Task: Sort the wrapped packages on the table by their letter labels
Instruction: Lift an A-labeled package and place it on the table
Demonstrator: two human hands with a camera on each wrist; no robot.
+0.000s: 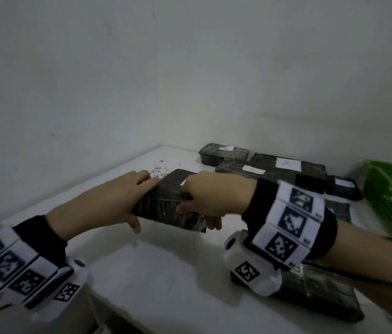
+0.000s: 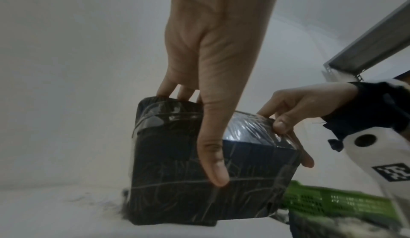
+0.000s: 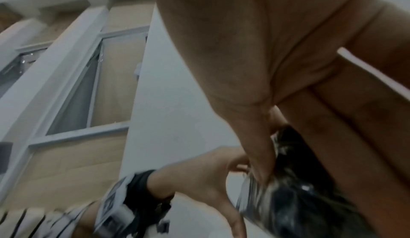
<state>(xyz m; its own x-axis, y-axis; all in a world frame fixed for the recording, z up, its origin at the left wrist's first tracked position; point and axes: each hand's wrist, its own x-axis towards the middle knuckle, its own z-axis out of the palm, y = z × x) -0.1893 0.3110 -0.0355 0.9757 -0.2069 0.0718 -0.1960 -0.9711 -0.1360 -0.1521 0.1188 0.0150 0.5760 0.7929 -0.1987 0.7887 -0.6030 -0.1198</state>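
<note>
Both hands hold one black, film-wrapped package [image 1: 166,201] just above the white table [image 1: 166,273]. My left hand [image 1: 122,201] grips its left end, thumb down the near face and fingers over the far edge, as the left wrist view shows on the package [image 2: 177,189]. My right hand [image 1: 204,198] grips the right end, thumb on top, and covers most of its white label. Behind lie more black packages; one bears a label reading A [image 1: 286,163]. Another labelled package [image 1: 252,168] sits beside it, its letter unreadable.
A green plastic basket [image 1: 390,196] stands at the right edge with something dark inside. One more black package [image 1: 322,295] lies under my right forearm at the front right. White walls close the table's back and left sides. Small reddish flecks [image 1: 159,172] dot the table.
</note>
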